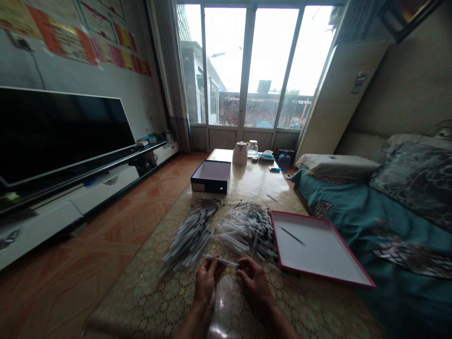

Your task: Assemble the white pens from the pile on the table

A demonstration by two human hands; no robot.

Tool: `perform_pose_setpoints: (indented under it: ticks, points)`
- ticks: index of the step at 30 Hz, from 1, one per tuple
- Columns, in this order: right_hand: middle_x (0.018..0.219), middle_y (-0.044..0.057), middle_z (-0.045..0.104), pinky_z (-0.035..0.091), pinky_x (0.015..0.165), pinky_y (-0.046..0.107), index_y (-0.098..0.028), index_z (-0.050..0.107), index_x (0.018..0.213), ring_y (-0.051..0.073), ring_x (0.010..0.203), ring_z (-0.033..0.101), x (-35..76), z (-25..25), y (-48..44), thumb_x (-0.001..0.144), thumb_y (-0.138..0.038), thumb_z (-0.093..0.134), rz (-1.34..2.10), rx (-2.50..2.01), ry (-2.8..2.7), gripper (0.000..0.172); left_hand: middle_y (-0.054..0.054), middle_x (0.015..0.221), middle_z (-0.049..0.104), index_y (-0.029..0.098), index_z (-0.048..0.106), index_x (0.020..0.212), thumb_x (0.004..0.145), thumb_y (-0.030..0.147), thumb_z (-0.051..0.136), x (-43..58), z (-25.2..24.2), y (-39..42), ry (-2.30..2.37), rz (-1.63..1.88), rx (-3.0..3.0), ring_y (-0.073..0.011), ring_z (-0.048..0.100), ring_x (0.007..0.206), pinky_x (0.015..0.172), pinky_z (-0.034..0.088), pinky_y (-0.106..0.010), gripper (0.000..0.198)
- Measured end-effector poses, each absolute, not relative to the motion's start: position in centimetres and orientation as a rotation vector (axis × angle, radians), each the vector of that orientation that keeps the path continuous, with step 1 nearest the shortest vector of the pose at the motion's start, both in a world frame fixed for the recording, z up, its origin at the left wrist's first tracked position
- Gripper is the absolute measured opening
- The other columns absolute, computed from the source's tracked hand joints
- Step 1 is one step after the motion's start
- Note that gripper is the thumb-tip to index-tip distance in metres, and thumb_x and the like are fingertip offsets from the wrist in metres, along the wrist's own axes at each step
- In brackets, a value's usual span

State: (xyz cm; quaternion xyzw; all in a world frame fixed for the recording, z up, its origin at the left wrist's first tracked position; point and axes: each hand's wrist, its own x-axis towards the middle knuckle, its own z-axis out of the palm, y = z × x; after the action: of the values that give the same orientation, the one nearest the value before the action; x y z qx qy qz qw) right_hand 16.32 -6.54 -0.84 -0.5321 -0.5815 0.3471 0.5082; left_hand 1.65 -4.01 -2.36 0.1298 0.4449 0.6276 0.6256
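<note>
Both hands grip one slim white pen (226, 262) held level above the near part of the table. My left hand (206, 278) pinches its left end between thumb and fingers. At the right end, the fingers of my right hand (252, 278) are closed round the darker tip. Just beyond my left hand lies a pile of pens with dark ends (192, 235). A second heap, of whitish pen barrels and dark parts (247, 228), spreads beyond my right hand. To its right, a shallow red-rimmed box lid (325, 249) holds one thin dark stick, perhaps a refill.
A dark open box (211, 186) stands at the table's far left. Farther back are a cream kettle (240, 154), a glass jar (253, 149) and a tissue pack (266, 156). A teal-covered sofa (339, 207) borders the patterned table (141, 278) on the right.
</note>
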Motion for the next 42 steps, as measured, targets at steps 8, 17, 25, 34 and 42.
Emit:
perform_pose_setpoints:
  ticks: [8, 17, 25, 34, 42]
  points:
    - [0.053, -0.001, 0.054, 0.036, 0.050, 0.022, -0.018, 0.057, 0.062, 0.013, 0.051, 0.051, 16.2, -1.8, -6.5, 0.085, -0.047, 0.040, 0.785, -1.415, -1.503, 0.041, -0.001, 0.071, 0.065, 0.013, 0.063, 0.078, 0.070, 0.016, 0.068, 1.5, -2.6, -4.2, 1.024, 1.434, 0.370, -0.0113, 0.064, 0.065, 0.066, 0.055, -0.023, 0.010]
    - [0.057, 0.000, 0.056, 0.036, 0.052, 0.021, -0.018, 0.058, 0.066, 0.013, 0.054, 0.052, 16.2, -2.1, -6.6, 0.088, -0.043, 0.036, 0.724, -1.416, -1.544, 0.040, -0.001, 0.072, 0.065, 0.013, 0.063, 0.078, 0.068, 0.019, 0.070, 1.4, -3.0, -4.0, 1.002, 1.456, 0.410, -0.0118, 0.064, 0.066, 0.065, 0.055, -0.023, 0.014]
    - [0.070, 0.002, 0.063, 0.039, 0.058, 0.022, -0.017, 0.061, 0.080, 0.015, 0.063, 0.056, 16.2, -2.8, -6.5, 0.083, -0.042, 0.049, 0.718, -1.368, -1.518, 0.028, -0.002, 0.072, 0.066, 0.013, 0.064, 0.080, 0.064, 0.024, 0.073, 1.3, -3.6, -3.8, 0.993, 1.458, 0.427, -0.0126, 0.065, 0.067, 0.066, 0.055, -0.024, 0.021]
    - [0.071, 0.002, 0.062, 0.039, 0.059, 0.021, -0.017, 0.061, 0.088, 0.014, 0.064, 0.056, 16.1, -3.2, -6.5, 0.085, -0.040, 0.046, 0.668, -1.351, -1.518, 0.027, -0.002, 0.070, 0.066, 0.012, 0.064, 0.077, 0.063, 0.025, 0.074, 1.3, -3.1, -4.0, 0.981, 1.460, 0.421, -0.0126, 0.064, 0.065, 0.065, 0.055, -0.024, 0.021]
    - [0.059, -0.001, 0.057, 0.036, 0.053, 0.021, -0.018, 0.059, 0.073, 0.013, 0.054, 0.052, 16.0, -3.0, -6.6, 0.088, -0.041, 0.040, 0.632, -1.399, -1.540, 0.034, -0.002, 0.071, 0.066, 0.012, 0.064, 0.077, 0.062, 0.026, 0.075, 1.2, -3.2, -3.9, 0.971, 1.457, 0.424, -0.0126, 0.065, 0.066, 0.066, 0.055, -0.024, 0.024]
